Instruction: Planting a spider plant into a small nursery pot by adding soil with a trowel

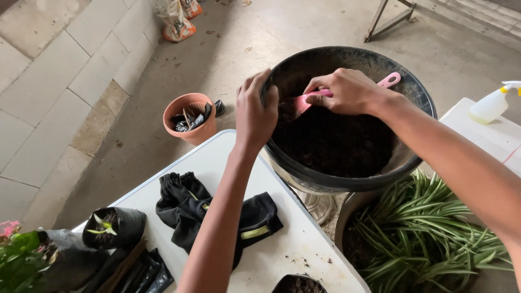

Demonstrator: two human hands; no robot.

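Note:
A large black tub (420,97) half full of dark soil (336,144) stands just past the white table's far edge. My left hand (255,111) grips the tub's near left rim. My right hand (347,91) holds a pink trowel (389,81) by its handle, with the blade dug into the soil at the tub's left side.
On the white table (228,163) lie black gloves (187,209), a small black grow bag with a seedling (111,225) and a pink-flowered plant (16,255). A striped green plant (429,239) stands below right. A terracotta pot (190,116) sits on the floor. A spray bottle (491,103) is at right.

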